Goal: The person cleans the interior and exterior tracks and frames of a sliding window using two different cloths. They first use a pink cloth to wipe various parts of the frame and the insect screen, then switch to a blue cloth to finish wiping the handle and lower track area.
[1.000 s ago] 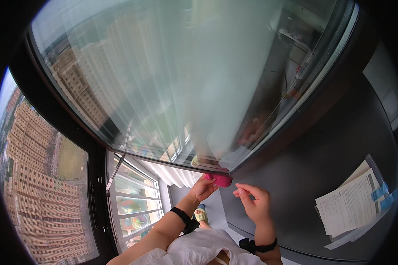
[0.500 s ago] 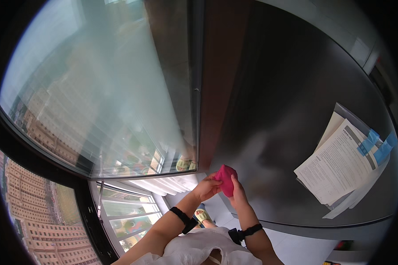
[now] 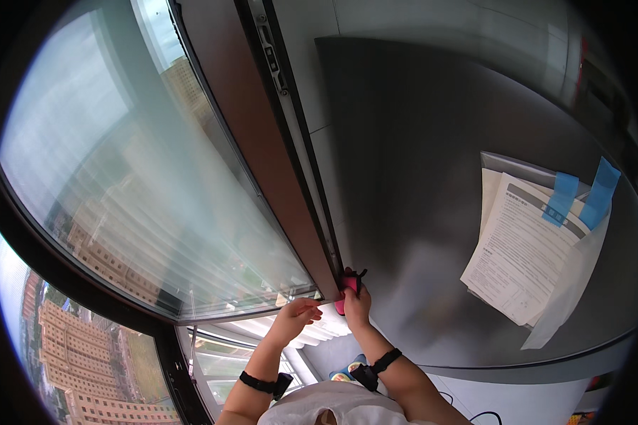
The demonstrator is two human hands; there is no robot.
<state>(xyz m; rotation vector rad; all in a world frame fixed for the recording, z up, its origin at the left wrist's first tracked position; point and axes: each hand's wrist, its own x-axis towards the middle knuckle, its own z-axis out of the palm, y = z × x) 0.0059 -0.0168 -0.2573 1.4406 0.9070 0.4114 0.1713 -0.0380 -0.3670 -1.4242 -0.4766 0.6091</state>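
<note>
My right hand (image 3: 358, 304) is closed on a pink cloth (image 3: 349, 285), at the lower end of the open window sash (image 3: 262, 142). A small black piece, perhaps a window handle, sticks out beside the cloth; the fingers partly hide it. My left hand (image 3: 295, 319) holds nothing. Its fingers are stretched and slightly bent, close to the lower corner of the window glass (image 3: 191, 205). The sash has a brown frame, with a metal latch strip (image 3: 271, 53) along its edge.
A dark grey panel (image 3: 418, 177) fills the right side. Papers in a clear sleeve (image 3: 524, 248) hang on it with blue tape (image 3: 561, 198). White curtains (image 3: 326, 327) are below, and tall buildings (image 3: 85, 354) show outside at the left.
The sash has swung to the left, showing its latch edge. The pink cloth went from both hands into the right hand alone, at the sash edge. My left hand moved left and let go.
</note>
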